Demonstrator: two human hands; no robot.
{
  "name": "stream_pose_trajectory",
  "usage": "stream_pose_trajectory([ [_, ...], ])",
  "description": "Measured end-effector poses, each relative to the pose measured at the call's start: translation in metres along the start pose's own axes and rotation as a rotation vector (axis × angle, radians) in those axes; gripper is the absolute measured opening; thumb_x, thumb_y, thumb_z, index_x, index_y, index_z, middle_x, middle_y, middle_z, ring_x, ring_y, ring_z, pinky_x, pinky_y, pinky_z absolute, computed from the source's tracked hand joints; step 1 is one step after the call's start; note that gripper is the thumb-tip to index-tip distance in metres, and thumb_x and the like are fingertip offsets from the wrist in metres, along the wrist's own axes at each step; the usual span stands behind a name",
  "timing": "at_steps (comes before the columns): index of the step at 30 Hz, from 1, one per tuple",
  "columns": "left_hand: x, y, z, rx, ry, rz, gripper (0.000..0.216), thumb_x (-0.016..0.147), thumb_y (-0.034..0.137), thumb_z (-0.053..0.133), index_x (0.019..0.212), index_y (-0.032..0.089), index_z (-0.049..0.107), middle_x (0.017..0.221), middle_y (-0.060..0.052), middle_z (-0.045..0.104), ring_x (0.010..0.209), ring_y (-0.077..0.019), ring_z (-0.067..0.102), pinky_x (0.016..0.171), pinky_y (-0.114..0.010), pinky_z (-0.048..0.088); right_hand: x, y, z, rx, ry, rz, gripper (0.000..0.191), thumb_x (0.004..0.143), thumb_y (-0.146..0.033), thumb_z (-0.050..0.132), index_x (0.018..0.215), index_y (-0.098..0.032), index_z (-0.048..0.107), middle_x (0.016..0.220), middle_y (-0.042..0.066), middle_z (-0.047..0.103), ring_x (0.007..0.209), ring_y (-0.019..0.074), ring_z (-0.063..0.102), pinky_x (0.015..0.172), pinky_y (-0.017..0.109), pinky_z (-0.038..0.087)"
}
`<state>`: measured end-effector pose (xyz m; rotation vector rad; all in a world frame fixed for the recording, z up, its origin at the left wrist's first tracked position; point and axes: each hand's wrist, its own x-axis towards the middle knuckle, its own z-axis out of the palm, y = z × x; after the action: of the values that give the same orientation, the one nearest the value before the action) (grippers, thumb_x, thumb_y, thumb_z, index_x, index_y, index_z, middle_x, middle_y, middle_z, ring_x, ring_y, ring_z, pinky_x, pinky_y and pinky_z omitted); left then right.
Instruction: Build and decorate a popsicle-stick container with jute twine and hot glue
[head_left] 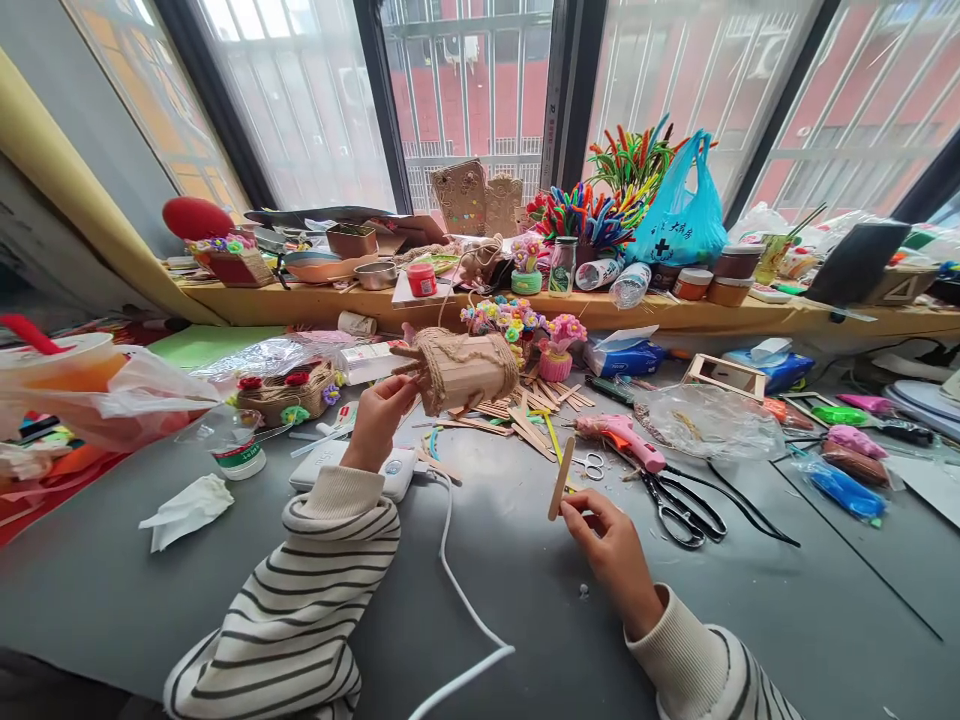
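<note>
My left hand (382, 418) grips one end of a craft-stick cylinder (472, 368) wrapped with twine at both rims. It is held sideways above the table, with several sticks poking out on the left. Between the thumb and fingers of my right hand (606, 545) is a single wooden craft stick (561, 480), nearly upright. A loose pile of craft sticks (536, 425) lies behind, partly hidden by the cylinder. Right of the held stick are small white-handled scissors (592, 466), a pink glue gun (626, 440) and large black-handled scissors (679, 510).
A white power bank (397, 475) with a white cable (454, 560) lies under my left wrist. A plastic bottle (238, 450) and a crumpled tissue (187, 512) are on the left. Pipe cleaners (581, 225), jars and a blue bag (679, 205) crowd the window ledge.
</note>
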<state>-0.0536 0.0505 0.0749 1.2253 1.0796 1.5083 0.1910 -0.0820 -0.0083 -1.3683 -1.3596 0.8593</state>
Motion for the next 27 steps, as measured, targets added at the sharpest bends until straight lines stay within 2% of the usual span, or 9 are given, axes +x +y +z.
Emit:
stream_pose_trajectory([
  [6,0.017,0.007,0.001,0.285,-0.296,0.002,0.024,0.048,0.032,0.075,0.046,0.014,0.058,0.045,0.003,0.050,0.045,-0.0066,0.037,0.043,-0.018,0.025,-0.001,-0.010,-0.002,0.088,-0.049,-0.121,0.026,0.077,-0.040,0.051,0.068,-0.017,0.060,0.071,0.003,0.059,0.068,0.0140,0.053,0.061,0.025,0.042],
  [8,0.022,0.009,0.003,0.358,-0.401,-0.012,0.020,0.050,0.029,0.074,0.048,0.014,0.061,0.047,0.002,0.055,0.048,-0.0083,0.043,0.044,-0.018,0.029,0.000,-0.014,-0.005,0.141,-0.114,-0.096,0.024,0.076,-0.040,0.053,0.069,-0.018,0.060,0.071,0.002,0.058,0.069,0.0135,0.052,0.063,0.025,0.041],
  [11,0.029,0.012,0.008,0.451,-0.540,-0.027,0.014,0.052,0.024,0.073,0.049,0.015,0.063,0.049,0.001,0.059,0.050,-0.0096,0.047,0.046,-0.017,0.031,0.001,-0.018,-0.008,0.286,-0.311,0.033,0.024,0.075,-0.040,0.055,0.069,-0.017,0.061,0.068,0.001,0.056,0.064,0.0115,0.048,0.061,0.024,0.038],
  [15,0.035,0.011,0.016,0.573,-0.695,-0.046,0.008,0.052,0.022,0.072,0.052,0.016,0.066,0.050,0.002,0.062,0.050,-0.0098,0.050,0.048,-0.017,0.034,-0.001,-0.021,-0.005,0.678,-0.606,0.181,0.020,0.072,-0.034,0.060,0.064,-0.016,0.061,0.063,-0.001,0.052,0.058,0.0086,0.042,0.058,0.023,0.033],
  [18,0.038,0.006,0.020,0.643,-0.752,-0.051,0.006,0.053,0.021,0.071,0.054,0.015,0.069,0.052,0.000,0.064,0.052,-0.0104,0.052,0.051,-0.018,0.036,-0.004,-0.021,0.001,0.944,-0.746,0.260,0.018,0.072,-0.030,0.062,0.063,-0.015,0.060,0.062,-0.001,0.051,0.054,0.0071,0.041,0.055,0.022,0.030],
  [21,0.040,-0.003,0.019,0.673,-0.759,-0.047,0.007,0.057,0.022,0.069,0.055,0.015,0.069,0.055,-0.001,0.065,0.053,-0.0111,0.054,0.055,-0.019,0.038,-0.006,-0.018,0.006,1.063,-0.791,0.319,0.016,0.072,-0.029,0.063,0.066,-0.014,0.062,0.064,-0.001,0.050,0.054,0.0063,0.040,0.054,0.021,0.028],
  [23,0.040,-0.008,0.017,0.683,-0.756,-0.043,0.009,0.058,0.023,0.068,0.056,0.015,0.069,0.055,-0.002,0.065,0.054,-0.0116,0.054,0.056,-0.020,0.039,-0.007,-0.016,0.008,1.067,-0.788,0.340,0.016,0.072,-0.030,0.064,0.067,-0.015,0.063,0.064,-0.001,0.050,0.055,0.0059,0.040,0.055,0.021,0.028],
  [27,0.041,-0.014,0.015,0.711,-0.754,-0.036,0.012,0.060,0.027,0.066,0.058,0.015,0.069,0.057,-0.002,0.064,0.056,-0.0124,0.053,0.056,-0.020,0.039,-0.008,-0.015,0.010,0.910,-0.768,0.363,0.016,0.073,-0.029,0.064,0.069,-0.013,0.064,0.063,0.000,0.054,0.056,0.0060,0.041,0.057,0.021,0.029],
])
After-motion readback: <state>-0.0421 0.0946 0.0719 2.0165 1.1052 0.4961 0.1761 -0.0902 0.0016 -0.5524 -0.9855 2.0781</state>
